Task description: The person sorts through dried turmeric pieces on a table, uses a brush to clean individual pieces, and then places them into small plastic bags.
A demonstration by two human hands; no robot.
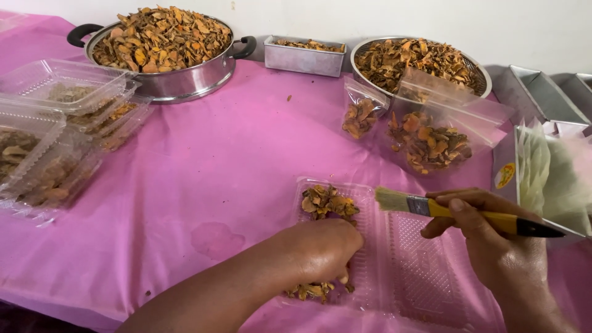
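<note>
A single head-worn camera is looking steeply down and forward over the pink-covered tabletop (234, 154) from close above. It is facing toward the white wall (370, 18) at twelve o'clock, sitting nearest the hands at six o'clock. No second view is sharing any part of the scene.

Open pink cloth (234, 160) runs clear from the centre out to 7 o'clock, while stacked clear boxes (55, 135) crowd 9 o'clock, the big steel pot (163, 52) blocks 11, a small tin (304, 55) sits at 12, and the filled bags (425, 132) and strainer bowl (419, 61) wall off 1 to 2.
</note>
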